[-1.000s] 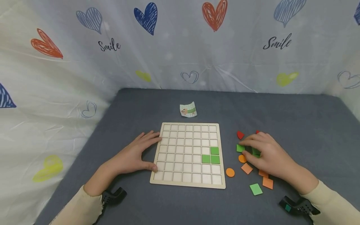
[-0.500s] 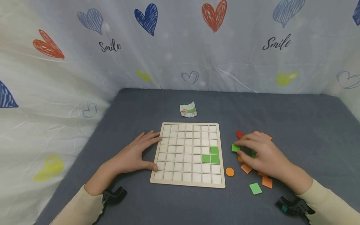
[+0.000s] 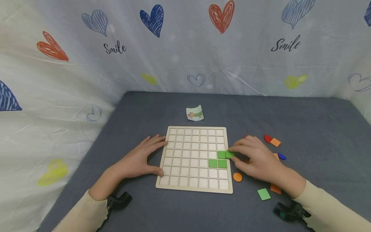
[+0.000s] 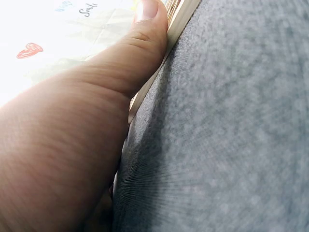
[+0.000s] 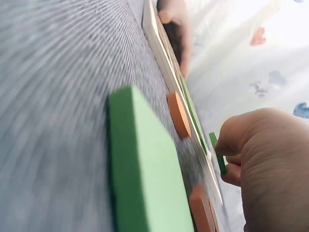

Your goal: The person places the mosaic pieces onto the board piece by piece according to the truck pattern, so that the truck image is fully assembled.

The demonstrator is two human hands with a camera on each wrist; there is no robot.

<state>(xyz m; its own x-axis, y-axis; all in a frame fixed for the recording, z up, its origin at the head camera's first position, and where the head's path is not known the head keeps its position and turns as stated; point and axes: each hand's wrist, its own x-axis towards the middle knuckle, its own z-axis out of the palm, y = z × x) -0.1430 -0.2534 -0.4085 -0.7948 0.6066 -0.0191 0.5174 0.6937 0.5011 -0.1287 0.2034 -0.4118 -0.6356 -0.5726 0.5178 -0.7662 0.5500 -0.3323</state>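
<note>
Nearest lies one light-green square tile (image 3: 263, 194). The right hand (image 3: 259, 158) pinches one green square tile (image 3: 230, 154) over the right rim of one pale wooden grid board (image 3: 185, 154) bearing three green squares (image 3: 222, 163); the left hand (image 3: 136, 161), spread, touches its left edge. Beyond, one printed card (image 3: 195, 113).

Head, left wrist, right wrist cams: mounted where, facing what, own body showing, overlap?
Head: head-worn, faces forward and down at pale wooden grid board; left hand, right hand, cream sleeves.
Left wrist: worn there, faces board edge, grey cloth; left thumb and its base.
Right wrist: worn there, faces board past light green square tile; right hand, left hand beyond.
Head and right wrist share board, both hands, round orange disc.
</note>
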